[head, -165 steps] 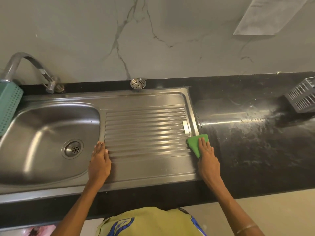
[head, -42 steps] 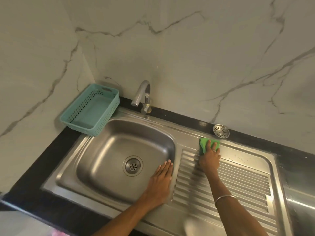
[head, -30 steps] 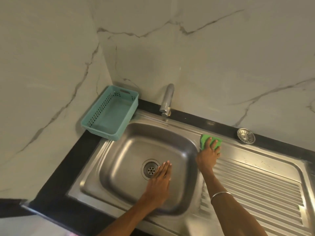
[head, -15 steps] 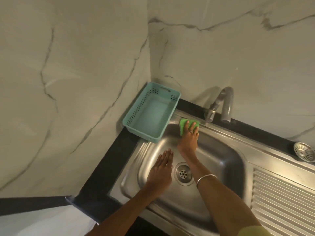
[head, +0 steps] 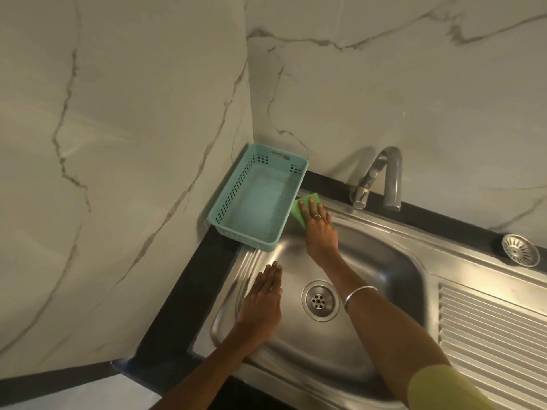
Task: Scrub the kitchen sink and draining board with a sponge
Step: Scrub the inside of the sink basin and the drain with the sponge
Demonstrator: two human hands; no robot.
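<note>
Sponge (head: 299, 209), green, lies at the far left corner of the steel sink (head: 370, 267), just beside the teal basket (head: 236, 232). Her right hand (head: 319, 229) presses it down with fingers laid flat and straight across it. The left hand (head: 262, 303) rests palm-down on the sink's left rim, fingers straight and together, holding nothing. Off to the right runs the ribbed draining board (head: 488, 329), a loose strainer (head: 520, 250) on the dark worktop (head: 177, 315) behind it.

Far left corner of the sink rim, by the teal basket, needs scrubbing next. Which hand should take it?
Right. The right hand already presses the green sponge flat on the sink rim beside the teal basket. The left hand lies flat on the near-left rim, holding nothing.
</note>
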